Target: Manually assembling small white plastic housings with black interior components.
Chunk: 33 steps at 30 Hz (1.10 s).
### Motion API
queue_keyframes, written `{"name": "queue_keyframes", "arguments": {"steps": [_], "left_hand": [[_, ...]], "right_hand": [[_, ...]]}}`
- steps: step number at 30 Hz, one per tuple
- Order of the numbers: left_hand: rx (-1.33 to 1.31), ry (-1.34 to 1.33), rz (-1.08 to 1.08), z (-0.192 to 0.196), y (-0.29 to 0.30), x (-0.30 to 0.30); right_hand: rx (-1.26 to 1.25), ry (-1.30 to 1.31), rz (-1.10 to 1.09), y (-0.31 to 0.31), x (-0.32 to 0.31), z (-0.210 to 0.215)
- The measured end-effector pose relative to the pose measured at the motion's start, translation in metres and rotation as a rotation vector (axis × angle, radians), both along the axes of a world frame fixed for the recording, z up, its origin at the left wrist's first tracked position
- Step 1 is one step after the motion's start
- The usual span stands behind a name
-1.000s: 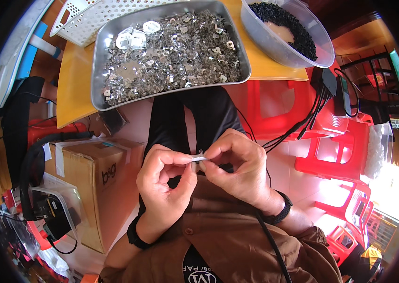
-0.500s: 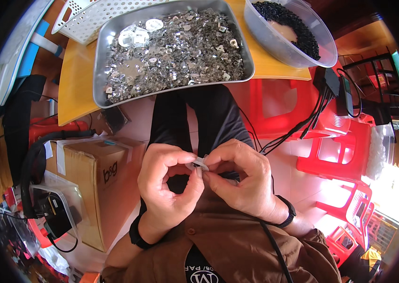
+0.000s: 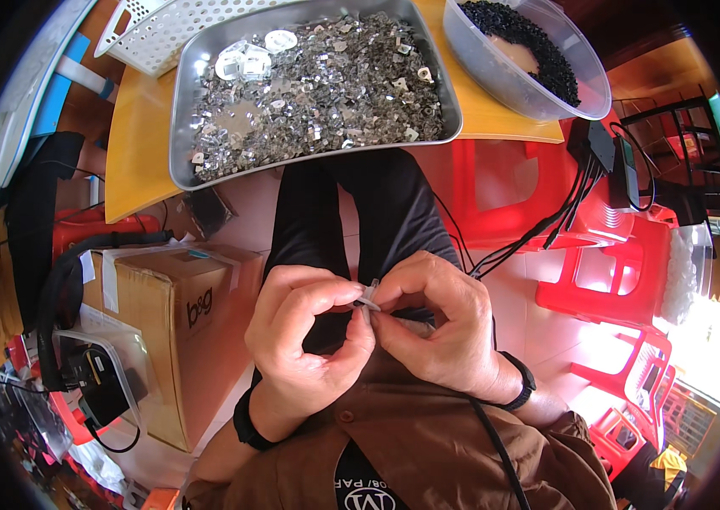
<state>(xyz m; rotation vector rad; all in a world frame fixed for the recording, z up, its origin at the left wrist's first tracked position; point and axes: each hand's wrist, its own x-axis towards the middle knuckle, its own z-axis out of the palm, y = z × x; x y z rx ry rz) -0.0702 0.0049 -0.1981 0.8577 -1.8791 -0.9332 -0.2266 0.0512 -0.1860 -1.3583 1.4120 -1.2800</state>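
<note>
Over my lap, a small pale translucent plastic piece [image 3: 367, 301] is pinched between both hands. My left hand [image 3: 304, 327] grips it with thumb and index finger from the left. From the other side my right hand [image 3: 436, 319] closes its fingertips on it. Part of the piece is hidden by the fingers. Beyond my knees, a metal tray [image 3: 317, 158] holds a mass of small clear and grey parts. Larger clear and white pieces [image 3: 243, 62] lie on top of them at the tray's far left.
A yellow table [image 3: 134, 161] bears the tray, a clear tub [image 3: 594, 85] of black granules and a white perforated basket [image 3: 143, 47]. A cardboard box [image 3: 160, 331] stands at my left. Red plastic stools [image 3: 602, 280] and black cables [image 3: 538, 225] are at my right.
My left fingers have shifted slightly to the right around the plastic piece. The piece has turned and now shows more edge-on. The right hand has barely moved.
</note>
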Motion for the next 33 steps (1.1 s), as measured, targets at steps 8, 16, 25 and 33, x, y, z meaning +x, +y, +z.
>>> {"name": "queue_keyframes", "arguments": {"steps": [8, 16, 25, 33], "left_hand": [[0.044, 0.049, 0.061, 0.0073, -0.0002, -0.0043], [0.0, 0.019, 0.098, 0.0014, 0.0014, -0.0026], [-0.006, -0.034, 0.084, 0.0041, 0.0004, 0.0002], [0.471, 0.252, -0.07, -0.001, 0.003, 0.0007]], "right_hand": [[0.018, -0.056, -0.01, 0.0013, 0.0001, -0.0004], [-0.038, 0.027, 0.004, 0.0004, 0.0011, -0.0039], [0.031, -0.016, 0.039, -0.0012, 0.0019, -0.0024], [0.045, -0.156, -0.029, -0.0037, -0.0034, -0.0086]]}}
